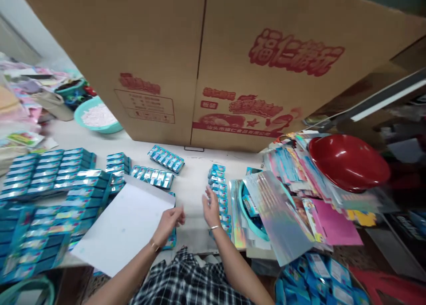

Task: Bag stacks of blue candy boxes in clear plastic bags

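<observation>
My left hand (pixel 170 221) is over the right edge of a large white sheet (pixel 124 223), its fingers curled together. Whether anything is between those fingers is hidden. My right hand (pixel 211 209) has its fingers apart and holds nothing; it is beside a column of small blue packs (pixel 218 186) and partly covers it. The white sheet lies tilted, over some of the blue packs. Beyond its far edge are two short rows of blue packs, a nearer row (pixel 152 176) and a farther row (pixel 166 158).
A tall cardboard box (pixel 229 74) stands at the back. Stacked blue packs (pixel 49 169) fill the left. To the right are a teal basin (pixel 258 229), shiny silver sheets (pixel 278 211) and a red bowl (pixel 349 163). Blue packages (pixel 319 274) sit below right. A powder-filled basin (pixel 115 128) is back left.
</observation>
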Available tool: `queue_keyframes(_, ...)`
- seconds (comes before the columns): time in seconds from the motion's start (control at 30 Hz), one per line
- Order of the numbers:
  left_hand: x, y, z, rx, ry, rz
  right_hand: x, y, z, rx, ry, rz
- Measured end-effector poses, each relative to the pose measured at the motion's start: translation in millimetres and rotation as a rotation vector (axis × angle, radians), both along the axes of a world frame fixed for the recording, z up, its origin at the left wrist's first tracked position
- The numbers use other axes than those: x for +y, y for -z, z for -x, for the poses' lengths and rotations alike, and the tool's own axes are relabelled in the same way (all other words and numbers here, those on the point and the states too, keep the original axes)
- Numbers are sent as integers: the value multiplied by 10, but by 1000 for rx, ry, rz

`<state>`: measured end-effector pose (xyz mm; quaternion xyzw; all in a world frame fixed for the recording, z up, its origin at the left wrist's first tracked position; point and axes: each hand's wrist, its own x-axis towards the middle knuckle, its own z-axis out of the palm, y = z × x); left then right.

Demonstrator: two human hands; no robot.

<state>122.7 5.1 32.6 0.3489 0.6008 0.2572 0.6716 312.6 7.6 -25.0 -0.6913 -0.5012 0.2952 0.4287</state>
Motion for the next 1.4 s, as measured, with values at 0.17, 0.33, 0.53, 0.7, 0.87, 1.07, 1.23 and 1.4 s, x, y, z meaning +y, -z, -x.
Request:
queue_keyframes(0.17,35,-91,786,-4,-194,242,157,-364,802,-172,-550,47)
queue_keyframes(0.33,170,146,845,-394,-182,375,-172,-497,1052,-300,-726,6)
queue_keyframes(0.53,94,307,724,-412,-396,353,-111,-213,932,-47,-311,162)
queue_keyframes(0.7,42,322,729,-456,-446,325,38,48,959,21,-279,280)
queue_keyframes(0.87,14,344,734,-497,-458,296,19,-21,1046,48,-294,223)
queue_keyframes(1.07,-8,409,738,-509,-465,278,-24,-156,1068,-257,-369,98)
queue_keyframes(1.23,-12,449,739,-511,-443,269,-28,-105,1100,-238,-315,68)
queue_keyframes(1.4,-7,438,725,-495,-445,268,-122,-354,1101,-182,-352,-114)
